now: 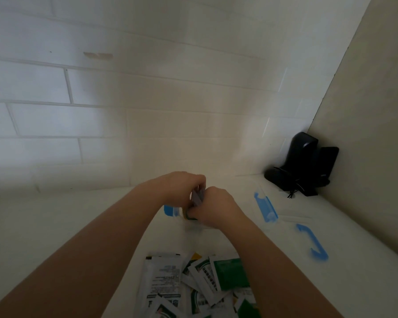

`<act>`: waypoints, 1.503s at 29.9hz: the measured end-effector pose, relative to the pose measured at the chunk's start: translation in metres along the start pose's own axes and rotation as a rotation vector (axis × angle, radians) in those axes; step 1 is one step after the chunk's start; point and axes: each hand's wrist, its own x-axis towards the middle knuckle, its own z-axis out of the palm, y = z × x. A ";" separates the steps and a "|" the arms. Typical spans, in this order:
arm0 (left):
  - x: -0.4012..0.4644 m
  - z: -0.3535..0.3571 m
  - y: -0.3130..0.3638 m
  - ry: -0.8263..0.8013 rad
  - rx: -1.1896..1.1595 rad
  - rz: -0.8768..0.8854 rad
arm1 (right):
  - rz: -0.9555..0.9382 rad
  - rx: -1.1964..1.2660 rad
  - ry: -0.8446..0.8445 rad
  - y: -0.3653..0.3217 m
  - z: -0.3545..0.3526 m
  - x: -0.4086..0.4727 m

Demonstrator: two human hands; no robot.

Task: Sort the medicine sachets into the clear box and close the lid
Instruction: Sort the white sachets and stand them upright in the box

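Note:
My left hand [180,187] and my right hand [218,206] meet over the clear box [170,211], whose blue clip shows just below my left wrist. Both hands pinch a small stack of sachets [197,198] held upright between them. The box is mostly hidden behind my hands. A pile of white, green and yellow medicine sachets [198,285] lies on the white table near me, between my forearms. The clear lid with blue clips [268,208] lies flat to the right of the box.
A black device on a stand [302,164] sits in the far right corner by the wall. A white tiled wall [124,99] rises behind the table, and a beige panel [365,134] bounds the right side.

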 end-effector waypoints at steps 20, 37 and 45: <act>-0.039 0.018 -0.002 0.515 -0.461 0.031 | 0.088 0.428 0.266 -0.004 -0.018 -0.019; -0.189 0.121 0.048 0.192 -0.200 -0.501 | -0.242 0.063 0.016 0.033 0.038 -0.188; -0.196 0.121 0.055 0.335 -0.560 -0.336 | -0.392 0.000 -0.033 0.028 0.064 -0.198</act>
